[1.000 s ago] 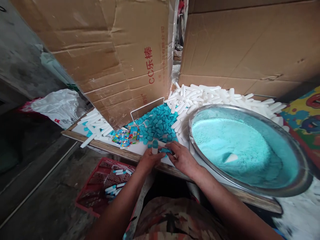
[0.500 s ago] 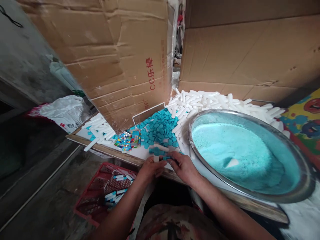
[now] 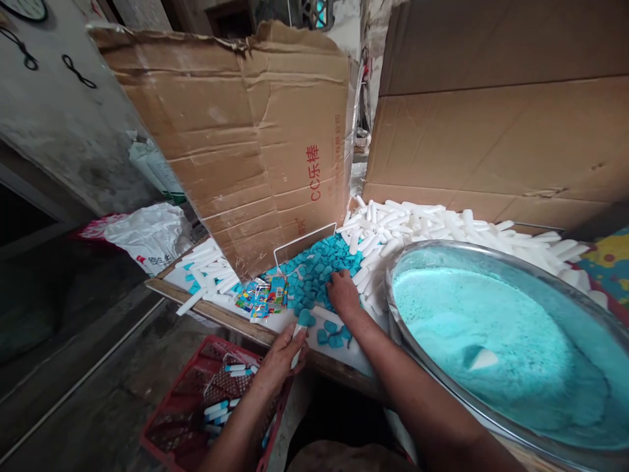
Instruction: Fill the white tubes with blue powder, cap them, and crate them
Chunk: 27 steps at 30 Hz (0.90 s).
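Note:
My left hand (image 3: 280, 359) is closed around a white tube with a blue cap (image 3: 301, 331), held upright at the table's front edge. My right hand (image 3: 343, 295) reaches forward into the pile of blue caps (image 3: 314, 272), fingers curled down among them; I cannot make out whether it grips one. A heap of white tubes (image 3: 417, 223) lies behind and to the right of the caps. A large metal basin of blue powder (image 3: 491, 341) with a white scoop (image 3: 481, 359) in it sits on the right.
A red plastic crate (image 3: 216, 400) with capped tubes stands on the floor below the table edge. Colourful stickers (image 3: 263, 298) lie left of the caps. More white tubes (image 3: 206, 275) lie at the far left. Cardboard boxes (image 3: 255, 151) wall the back; a white bag (image 3: 147, 233) lies at the left.
My right hand left the tube and moved forward into the blue caps. My left hand drew back toward the table edge with the capped tube. The camera tilted up.

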Each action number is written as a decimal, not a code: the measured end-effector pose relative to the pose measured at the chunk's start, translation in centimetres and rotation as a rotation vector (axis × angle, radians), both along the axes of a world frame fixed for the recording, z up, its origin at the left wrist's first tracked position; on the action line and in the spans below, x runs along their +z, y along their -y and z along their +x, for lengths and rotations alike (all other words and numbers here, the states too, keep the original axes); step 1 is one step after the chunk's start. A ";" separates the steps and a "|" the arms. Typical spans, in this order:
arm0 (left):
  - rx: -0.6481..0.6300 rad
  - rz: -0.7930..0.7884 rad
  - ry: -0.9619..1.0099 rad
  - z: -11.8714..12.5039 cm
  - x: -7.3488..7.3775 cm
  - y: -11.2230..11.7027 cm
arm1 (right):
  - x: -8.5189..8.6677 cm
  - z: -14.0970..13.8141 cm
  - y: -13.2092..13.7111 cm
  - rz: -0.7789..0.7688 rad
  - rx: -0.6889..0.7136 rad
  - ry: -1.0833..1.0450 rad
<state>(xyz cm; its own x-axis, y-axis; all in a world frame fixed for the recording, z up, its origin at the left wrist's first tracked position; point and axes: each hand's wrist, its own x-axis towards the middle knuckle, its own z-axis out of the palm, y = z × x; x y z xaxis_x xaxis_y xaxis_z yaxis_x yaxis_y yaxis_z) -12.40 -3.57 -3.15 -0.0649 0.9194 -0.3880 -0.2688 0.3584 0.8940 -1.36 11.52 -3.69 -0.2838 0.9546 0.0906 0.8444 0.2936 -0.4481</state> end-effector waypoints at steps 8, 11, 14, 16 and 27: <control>0.104 0.110 -0.046 0.0 0.3 -1.2 | 1.3 2.3 3.5 -0.027 0.289 -0.021; 0.052 0.140 -0.080 1.0 0.1 -1.8 | 2.6 4.1 6.2 -0.092 0.418 -0.047; -0.048 0.155 -0.010 2.1 -0.3 -1.8 | 3.8 5.6 8.6 -0.104 0.423 0.007; -0.106 0.172 0.076 2.7 -0.6 -1.5 | 4.2 6.4 9.6 -0.093 0.406 0.048; -0.141 0.167 0.277 4.6 -0.9 -0.5 | 3.8 9.2 12.1 0.038 0.412 -0.227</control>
